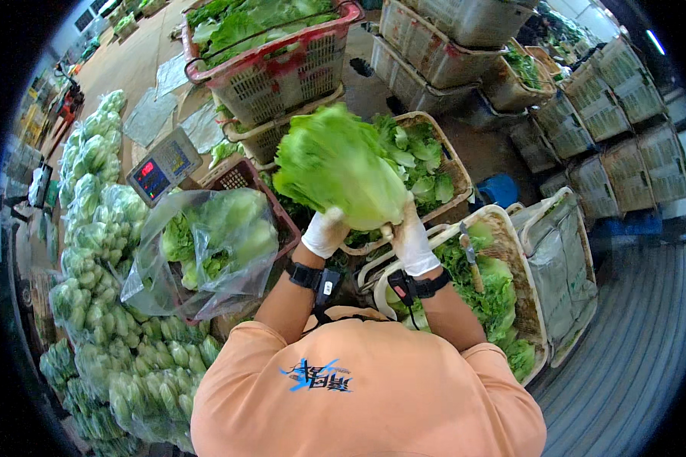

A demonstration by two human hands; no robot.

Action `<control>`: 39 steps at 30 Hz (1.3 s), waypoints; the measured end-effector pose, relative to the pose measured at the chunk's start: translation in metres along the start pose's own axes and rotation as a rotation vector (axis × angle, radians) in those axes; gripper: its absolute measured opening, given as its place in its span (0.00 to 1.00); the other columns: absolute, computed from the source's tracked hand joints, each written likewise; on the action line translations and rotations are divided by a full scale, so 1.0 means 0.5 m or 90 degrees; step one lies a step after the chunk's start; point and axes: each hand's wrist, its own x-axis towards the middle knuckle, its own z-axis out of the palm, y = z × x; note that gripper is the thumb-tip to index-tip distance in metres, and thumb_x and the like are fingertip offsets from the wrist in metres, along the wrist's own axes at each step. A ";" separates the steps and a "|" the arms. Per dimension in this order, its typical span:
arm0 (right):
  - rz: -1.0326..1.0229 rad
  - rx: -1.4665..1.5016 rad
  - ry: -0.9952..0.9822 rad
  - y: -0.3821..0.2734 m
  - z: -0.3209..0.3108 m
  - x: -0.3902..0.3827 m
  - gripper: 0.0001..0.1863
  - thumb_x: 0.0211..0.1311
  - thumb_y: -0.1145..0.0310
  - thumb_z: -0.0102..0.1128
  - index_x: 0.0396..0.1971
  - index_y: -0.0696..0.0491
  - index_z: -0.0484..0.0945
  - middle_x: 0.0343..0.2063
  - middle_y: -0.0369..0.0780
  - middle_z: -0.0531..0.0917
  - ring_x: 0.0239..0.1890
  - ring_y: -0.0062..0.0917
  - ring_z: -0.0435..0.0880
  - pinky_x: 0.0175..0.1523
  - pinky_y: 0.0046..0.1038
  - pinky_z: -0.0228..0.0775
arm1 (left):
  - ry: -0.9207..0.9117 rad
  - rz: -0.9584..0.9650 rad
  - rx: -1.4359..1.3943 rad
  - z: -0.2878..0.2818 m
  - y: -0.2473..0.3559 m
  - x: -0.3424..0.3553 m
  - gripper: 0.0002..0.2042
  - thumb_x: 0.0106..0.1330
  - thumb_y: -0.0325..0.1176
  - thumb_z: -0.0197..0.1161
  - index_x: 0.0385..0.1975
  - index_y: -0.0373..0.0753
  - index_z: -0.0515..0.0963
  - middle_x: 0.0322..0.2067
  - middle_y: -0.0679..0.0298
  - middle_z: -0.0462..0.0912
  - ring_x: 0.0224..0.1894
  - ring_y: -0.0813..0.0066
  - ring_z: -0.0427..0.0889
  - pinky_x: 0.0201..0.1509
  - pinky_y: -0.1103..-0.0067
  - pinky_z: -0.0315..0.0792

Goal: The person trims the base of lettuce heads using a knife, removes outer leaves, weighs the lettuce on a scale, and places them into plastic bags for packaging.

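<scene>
A large head of leafy green lettuce (343, 167) is held up in front of me, its top blurred by motion. My left hand (328, 231), in a white glove, grips its lower left side. At its base, my white-gloved right hand (413, 242) closes round the right side, near the pale stem end. To the left, a clear plastic bag (206, 251) with lettuce in it lies over a dark red crate (280, 209). On my right, a knife (471, 259) rests on more lettuce in a pale crate (520, 266).
A digital scale display (164, 166) stands behind the bag. Bagged vegetables (107, 297) are piled along the left. Ahead is a red-rimmed crate (282, 76) of lettuce; beneath the held head, another crate (453, 164) contains loose leaves. Stacked crates (427, 65) stand behind, at right.
</scene>
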 end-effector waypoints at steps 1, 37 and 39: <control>-0.008 -0.001 0.001 0.004 -0.006 -0.013 0.30 0.67 0.42 0.40 0.58 0.50 0.66 0.41 0.35 0.79 0.39 0.20 0.80 0.38 0.21 0.74 | -0.034 -0.017 0.065 -0.013 0.008 -0.001 0.36 0.52 0.41 0.69 0.61 0.41 0.61 0.57 0.63 0.68 0.59 0.65 0.68 0.62 0.64 0.64; -0.222 -0.132 -0.197 0.018 0.061 -0.196 0.54 0.42 0.40 0.68 0.66 0.46 0.51 0.63 0.46 0.57 0.62 0.41 0.63 0.62 0.44 0.60 | 0.209 -0.264 -0.174 0.144 0.032 -0.283 0.24 0.69 0.50 0.48 0.59 0.41 0.66 0.57 0.59 0.71 0.53 0.66 0.76 0.58 0.67 0.71; -0.132 -0.122 -0.204 0.044 0.075 -0.172 0.52 0.44 0.39 0.66 0.66 0.47 0.51 0.63 0.45 0.59 0.61 0.40 0.64 0.61 0.44 0.62 | 0.133 -0.276 -0.061 0.148 0.116 -0.327 0.30 0.69 0.57 0.37 0.62 0.41 0.60 0.56 0.57 0.72 0.51 0.60 0.77 0.47 0.65 0.77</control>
